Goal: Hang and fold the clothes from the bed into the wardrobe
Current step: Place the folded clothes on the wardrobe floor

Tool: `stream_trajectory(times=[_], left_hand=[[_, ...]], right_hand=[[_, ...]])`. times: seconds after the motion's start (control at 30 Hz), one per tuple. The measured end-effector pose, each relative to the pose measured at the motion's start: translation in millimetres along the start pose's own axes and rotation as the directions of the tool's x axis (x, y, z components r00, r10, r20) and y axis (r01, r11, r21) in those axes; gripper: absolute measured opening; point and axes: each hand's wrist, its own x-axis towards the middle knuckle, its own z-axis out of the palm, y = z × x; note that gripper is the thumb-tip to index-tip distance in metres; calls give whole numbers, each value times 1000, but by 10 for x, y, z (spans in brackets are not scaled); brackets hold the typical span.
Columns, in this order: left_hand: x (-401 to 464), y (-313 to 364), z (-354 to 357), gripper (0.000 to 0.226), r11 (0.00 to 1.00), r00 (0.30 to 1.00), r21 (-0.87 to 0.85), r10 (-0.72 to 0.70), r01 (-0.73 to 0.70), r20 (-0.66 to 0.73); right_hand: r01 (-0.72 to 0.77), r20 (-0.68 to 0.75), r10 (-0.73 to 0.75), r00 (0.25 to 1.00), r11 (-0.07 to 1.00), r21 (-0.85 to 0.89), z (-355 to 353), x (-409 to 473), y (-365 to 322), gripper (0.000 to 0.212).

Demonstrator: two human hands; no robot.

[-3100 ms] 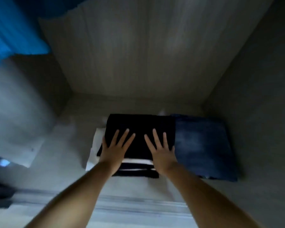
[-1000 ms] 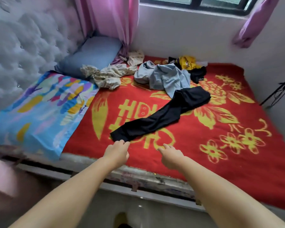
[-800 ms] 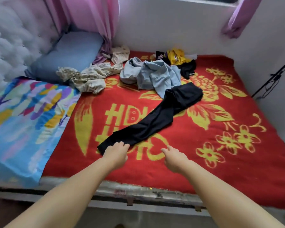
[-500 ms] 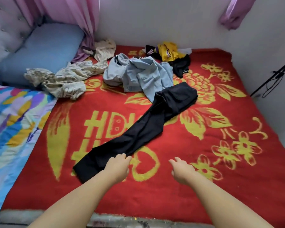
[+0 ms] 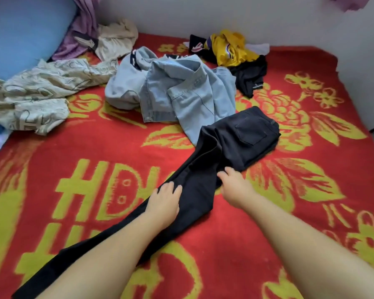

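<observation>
**Head view: both hands on the black trousers on the bed**

Head view looks down on a red blanket [image 5: 268,244] with yellow flowers and letters. The black trousers [image 5: 235,143] lie on it aslant, waist end far right, legs running toward the near left edge. Around them: a pale blue denim shirt [image 5: 188,93] bunched just beyond, its hem touching the waist end; a yellow garment [image 5: 229,48] and a small black garment [image 5: 251,78] near the wall; a cream patterned cloth [image 5: 35,93] at left; a beige garment [image 5: 115,39] beside a purple curtain [image 5: 82,31]; and a blue pillow [image 5: 20,33] in the far left corner. Nothing lies between the hands and the trousers.

The left hand [image 5: 163,203] rests on the trouser leg, fingers bent downward over the fabric; whether it grips or only presses cannot be told. The right hand [image 5: 235,188] sits at the right edge of the leg near the seat, fingers curled onto the cloth; its grip is likewise unclear, since the fingertips are hidden behind the knuckles.

The near leg ends are partly covered by the left forearm. The wardrobe is out of frame.

Half a second earlier both hands hovered short of the trousers near the leg ends; they have since moved forward and made contact higher up the legs, and the camera has come closer over the bed.
</observation>
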Motion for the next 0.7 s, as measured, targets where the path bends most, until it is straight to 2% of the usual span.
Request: stream_trajectory(times=[0.1,0.17,0.2,0.27,0.33,0.43,0.5,0.6,0.63,0.67,0.7], left_hand=[[435,-163,139,61,991,995,-98,-92,94,22],[612,-220,299,54,982,994,-153,-105,109,38],[660,-249,376,48,983,995,-155,-96,98,25],[700,-316,445,37,982,997,-168,-81,82,11],[676,-372,494,30,970,997,-235,-48,63,68],[506,-413,455,24,942,994,-333,74,-44,77],[300,-380,383,23,929,980,-331,192,-164,55],[-125,-395,268,23,899,896,-247,408,-362,174],[-250,-464,233,22,891,863,-209,447,-404,237],[-362,-572,165,22,887,840,-165,461,-431,287],[-457,-711,81,22,891,826,-120,451,-438,337]], right_hand=[[15,-123,-25,992,997,-76,-228,650,-134,61],[-5,-164,-39,986,965,-262,-329,1031,-201,71],[-25,-156,-38,987,923,-385,-333,1181,-209,69],[-61,-98,4,995,805,-590,-309,1334,-171,52],[-86,-27,94,995,717,-691,-182,1339,-80,44],[-19,80,96,992,752,-659,-10,1173,10,29],[94,223,62,973,774,-627,84,931,-7,30],[286,468,55,882,726,-625,202,300,-201,41],[350,574,68,816,732,-585,293,89,-291,41],[386,691,95,717,770,-507,382,-131,-387,38],[358,802,125,583,847,-392,491,-353,-509,35]])
